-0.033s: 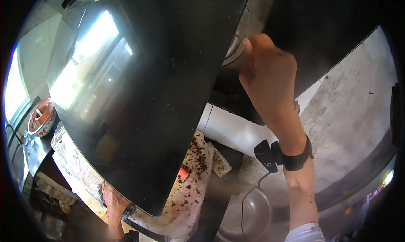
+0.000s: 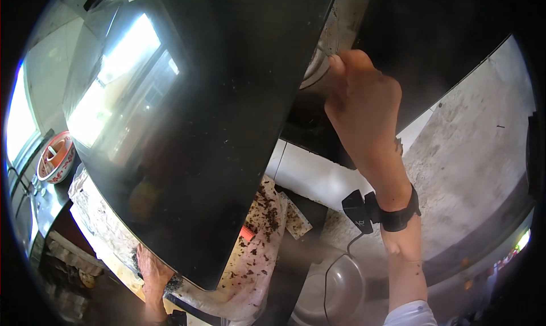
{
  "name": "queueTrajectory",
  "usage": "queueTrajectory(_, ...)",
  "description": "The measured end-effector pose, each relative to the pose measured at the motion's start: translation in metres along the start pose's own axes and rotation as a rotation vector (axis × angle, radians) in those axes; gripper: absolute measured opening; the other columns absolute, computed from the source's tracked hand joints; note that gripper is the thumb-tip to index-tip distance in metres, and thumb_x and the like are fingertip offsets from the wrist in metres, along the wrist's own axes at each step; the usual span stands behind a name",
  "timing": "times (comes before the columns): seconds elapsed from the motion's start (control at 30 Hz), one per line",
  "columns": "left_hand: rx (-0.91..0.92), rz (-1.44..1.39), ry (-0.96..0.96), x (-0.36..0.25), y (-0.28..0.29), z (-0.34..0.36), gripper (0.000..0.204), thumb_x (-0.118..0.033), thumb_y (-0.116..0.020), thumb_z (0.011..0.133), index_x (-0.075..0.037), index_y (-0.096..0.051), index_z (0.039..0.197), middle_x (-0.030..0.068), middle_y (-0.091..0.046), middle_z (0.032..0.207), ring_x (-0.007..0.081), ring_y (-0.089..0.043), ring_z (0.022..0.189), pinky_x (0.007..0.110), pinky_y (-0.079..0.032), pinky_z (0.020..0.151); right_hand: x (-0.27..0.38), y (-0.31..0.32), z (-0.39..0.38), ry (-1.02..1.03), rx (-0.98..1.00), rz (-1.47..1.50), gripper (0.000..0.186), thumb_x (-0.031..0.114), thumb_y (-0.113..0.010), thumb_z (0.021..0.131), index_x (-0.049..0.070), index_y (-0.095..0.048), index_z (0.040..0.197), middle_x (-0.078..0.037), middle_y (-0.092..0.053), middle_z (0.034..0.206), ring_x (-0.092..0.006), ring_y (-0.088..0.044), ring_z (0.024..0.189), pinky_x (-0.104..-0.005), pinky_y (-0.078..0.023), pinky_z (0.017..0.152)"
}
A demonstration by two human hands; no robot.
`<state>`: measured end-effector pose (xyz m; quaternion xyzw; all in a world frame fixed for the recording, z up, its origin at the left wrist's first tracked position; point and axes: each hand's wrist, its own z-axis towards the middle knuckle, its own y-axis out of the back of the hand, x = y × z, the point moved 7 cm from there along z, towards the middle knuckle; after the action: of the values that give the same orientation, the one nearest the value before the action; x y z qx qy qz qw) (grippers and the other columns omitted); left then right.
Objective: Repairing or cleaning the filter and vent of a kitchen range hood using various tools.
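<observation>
A large dark glossy panel (image 2: 216, 127) fills much of the view and leans across it, a window reflected on its left side. My right hand (image 2: 367, 98) is raised beyond its right edge. The fingers are curled in and the thumb is pressed to them; what they hold, if anything, is hidden. Just left of the fingertips a round metal part (image 2: 317, 67) shows partly behind the panel. Low on the left, my left hand (image 2: 153, 272) is at the panel's lower edge, over a whitish covered surface (image 2: 96, 203). Its fingertips are hidden, with dark fuzzy material on either side.
Dark crumbs and a small red piece (image 2: 247, 233) lie on a pale tray-like surface (image 2: 244, 280). A grey basin (image 2: 333, 286) stands at the lower middle. A red-and-white patterned bowl (image 2: 57, 158) sits far left. A cable (image 2: 326, 280) hangs from my right wrist's strap.
My right hand has shifted very slightly downward, and its forearm slightly left. The left hand and the panel look the same.
</observation>
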<state>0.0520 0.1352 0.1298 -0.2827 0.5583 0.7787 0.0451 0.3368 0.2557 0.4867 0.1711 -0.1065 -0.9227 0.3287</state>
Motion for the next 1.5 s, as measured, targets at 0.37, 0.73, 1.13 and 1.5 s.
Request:
queueTrajectory(0.37,0.001,0.041,0.028,0.008,-0.008,-0.002,0.058,-0.022,-0.061,0.064,-0.001,-0.047,0.116,0.0193,-0.046,0.119,0.0368,-0.039,0.114,0.045,-0.026,0.1,0.004,0.005,-0.007,0.128,-0.146,0.076,0.019,-0.002,-0.06,0.066,0.001,-0.053,0.083,-0.009,-0.054,0.076,-0.0261,-0.056,0.052,-0.0299,-0.045,0.043)
queueTrajectory(0.73,-0.009,0.013,0.039,0.012,-0.011,-0.006,0.065,-0.023,-0.064,0.06,-0.001,-0.045,0.119,0.0195,-0.045,0.121,0.0357,-0.037,0.117,0.045,-0.024,0.101,0.017,-0.015,0.023,0.254,-0.193,-0.356,0.019,-0.001,-0.059,0.06,-0.001,-0.051,0.076,-0.015,-0.055,0.061,-0.0302,-0.058,0.051,-0.0333,-0.045,0.043)
queueTrajectory(1.13,-0.023,0.029,0.029,-0.012,0.005,-0.001,0.053,-0.021,-0.06,0.066,-0.001,-0.049,0.114,0.0199,-0.048,0.116,0.0382,-0.041,0.11,0.046,-0.028,0.098,0.011,-0.007,0.028,0.198,-0.222,-0.187,0.015,-0.002,-0.058,0.06,0.002,-0.05,0.072,-0.011,-0.055,0.065,-0.0283,-0.054,0.053,-0.032,-0.044,0.045)
queueTrajectory(1.5,-0.047,-0.036,0.07,-0.033,0.016,0.003,0.044,-0.024,-0.06,0.068,-0.001,-0.055,0.105,0.0214,-0.048,0.112,0.0394,-0.044,0.104,0.045,-0.033,0.092,0.016,0.039,0.035,0.46,-0.337,-0.112,0.006,0.0,-0.058,0.07,0.002,-0.061,0.075,-0.007,-0.059,0.063,-0.0186,-0.06,0.052,-0.026,-0.044,0.044)
